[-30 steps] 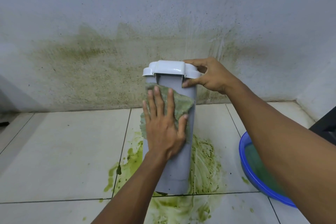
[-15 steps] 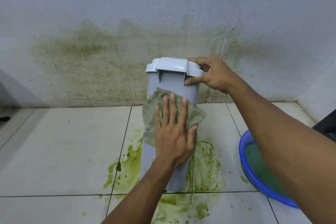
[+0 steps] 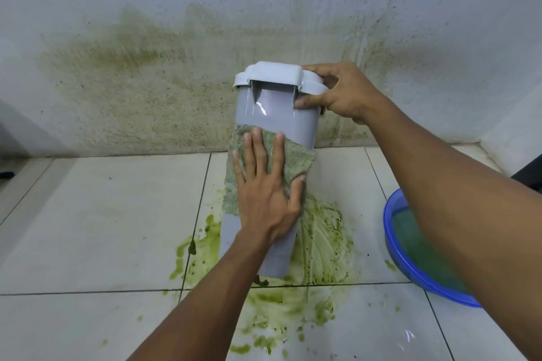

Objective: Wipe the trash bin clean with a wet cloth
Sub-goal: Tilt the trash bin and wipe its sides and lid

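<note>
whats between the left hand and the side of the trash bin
In the head view, a green-stained cloth lies flat between the left hand and the grey trash bin.

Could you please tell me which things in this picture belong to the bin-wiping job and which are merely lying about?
Part of the job:
- grey trash bin, gripped near its lid by the right hand
- green cloth, pressed flat to the bin by the left hand
- blue basin of greenish water

Just there:
- green spill on the floor tiles
- stained wall
</note>
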### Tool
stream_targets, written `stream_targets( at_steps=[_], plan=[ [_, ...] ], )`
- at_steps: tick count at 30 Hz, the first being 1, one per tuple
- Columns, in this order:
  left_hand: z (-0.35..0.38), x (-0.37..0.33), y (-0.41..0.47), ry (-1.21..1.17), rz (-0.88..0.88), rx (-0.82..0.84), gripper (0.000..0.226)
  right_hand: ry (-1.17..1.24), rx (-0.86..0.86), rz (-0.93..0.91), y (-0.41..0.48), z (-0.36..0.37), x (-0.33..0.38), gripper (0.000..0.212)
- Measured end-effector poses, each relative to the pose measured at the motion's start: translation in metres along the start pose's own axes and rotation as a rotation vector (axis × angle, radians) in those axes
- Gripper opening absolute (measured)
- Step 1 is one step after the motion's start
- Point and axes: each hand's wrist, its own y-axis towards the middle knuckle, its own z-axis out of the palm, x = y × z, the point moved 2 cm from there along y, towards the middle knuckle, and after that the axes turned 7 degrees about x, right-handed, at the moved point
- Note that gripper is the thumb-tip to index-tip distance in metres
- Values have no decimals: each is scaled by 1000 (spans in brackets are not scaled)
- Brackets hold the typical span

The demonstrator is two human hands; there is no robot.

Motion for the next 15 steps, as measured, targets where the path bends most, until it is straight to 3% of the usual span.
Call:
stream_targets(
  at_steps=[5,10,15],
  plan=[
    [12,16,-31,25,102,47,78,12,-20,-9,3,-2,-2,51],
    [25,31,-106,20,92,114,74,28,-34,-3,8,-3,-3,54],
    [16,15,-68,5,19,79,72,4,-48,17,10,0,-3,53]
  ],
)
